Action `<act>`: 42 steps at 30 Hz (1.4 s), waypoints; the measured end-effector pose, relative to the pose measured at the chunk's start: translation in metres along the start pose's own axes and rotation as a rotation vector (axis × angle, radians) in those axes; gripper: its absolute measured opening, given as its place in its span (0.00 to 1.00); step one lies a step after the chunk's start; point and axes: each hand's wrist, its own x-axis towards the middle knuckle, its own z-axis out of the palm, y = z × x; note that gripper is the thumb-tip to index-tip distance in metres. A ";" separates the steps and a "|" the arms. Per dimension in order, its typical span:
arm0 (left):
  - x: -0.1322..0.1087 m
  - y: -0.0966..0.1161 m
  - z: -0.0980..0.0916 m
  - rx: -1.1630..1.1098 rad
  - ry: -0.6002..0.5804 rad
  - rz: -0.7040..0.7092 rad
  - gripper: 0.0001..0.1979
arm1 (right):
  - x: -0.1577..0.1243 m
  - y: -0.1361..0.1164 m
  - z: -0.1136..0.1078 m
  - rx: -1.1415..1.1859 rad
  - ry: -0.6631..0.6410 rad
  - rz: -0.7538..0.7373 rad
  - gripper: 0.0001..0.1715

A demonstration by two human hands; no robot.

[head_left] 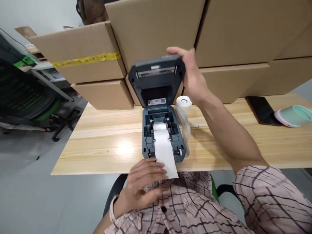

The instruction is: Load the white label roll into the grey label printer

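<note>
A dark grey label printer (147, 130) stands near the table's front edge, its lid (157, 84) raised. My right hand (193, 75) grips the lid's upper right corner, thumb and fingers around the edge. From the roll holder inside, a white label strip (163, 144) runs forward over the printer's front and hangs past the table edge. My left hand (143, 181) is at the front of the printer, its fingers stretched out flat over the strip's left side and the thumb apart. Whether the fingertips press on the strip is hard to tell.
Right of the printer stands a white roll (183, 101) with a loose translucent strip. A phone (263, 110) and a tipped mint-green cup (295, 116) lie farther right. Cardboard boxes (154, 31) line the table's back. An office chair (23, 92) and a person's head (94, 9) are at left.
</note>
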 end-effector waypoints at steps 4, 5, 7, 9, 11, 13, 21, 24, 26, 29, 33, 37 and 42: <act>0.004 -0.009 -0.004 0.120 0.574 -0.111 0.14 | -0.100 -0.035 -0.015 0.150 -0.107 -0.128 0.40; 0.008 -0.014 -0.004 0.140 0.652 -0.180 0.14 | -0.124 -0.040 -0.017 0.112 -0.145 -0.135 0.36; 0.016 -0.026 -0.001 0.074 0.663 -0.323 0.21 | -0.163 -0.046 -0.016 0.018 -0.208 -0.163 0.30; 0.023 -0.036 0.005 -0.042 0.568 -0.450 0.30 | -0.188 -0.046 -0.012 -0.079 -0.246 -0.181 0.26; 0.027 -0.043 0.013 -0.147 0.464 -0.571 0.35 | -0.200 -0.044 -0.007 -0.130 -0.248 -0.176 0.25; 0.027 -0.046 0.020 -0.240 0.384 -0.669 0.39 | -0.204 -0.042 -0.004 -0.120 -0.219 -0.151 0.25; 0.029 -0.038 0.023 -0.351 0.356 -0.720 0.43 | -0.208 -0.044 0.013 -0.029 -0.093 -0.069 0.26; 0.025 -0.037 0.024 -0.284 0.337 -0.660 0.37 | -0.210 -0.043 0.019 -0.010 -0.052 -0.063 0.27; 0.010 -0.040 0.027 -0.138 0.381 -0.539 0.32 | -0.210 -0.043 0.020 -0.008 -0.050 -0.047 0.27; -0.026 -0.047 0.035 0.246 0.546 -0.184 0.29 | -0.210 -0.044 0.020 -0.028 -0.070 -0.022 0.26; -0.057 -0.045 0.040 0.567 0.445 0.095 0.30 | -0.209 -0.046 0.021 -0.059 -0.063 -0.003 0.25; -0.040 -0.029 0.039 0.658 0.275 0.134 0.13 | -0.208 -0.045 0.023 -0.030 -0.031 -0.022 0.24; -0.021 -0.019 0.039 0.548 0.255 0.089 0.09 | -0.204 -0.050 0.016 -0.102 -0.089 -0.041 0.28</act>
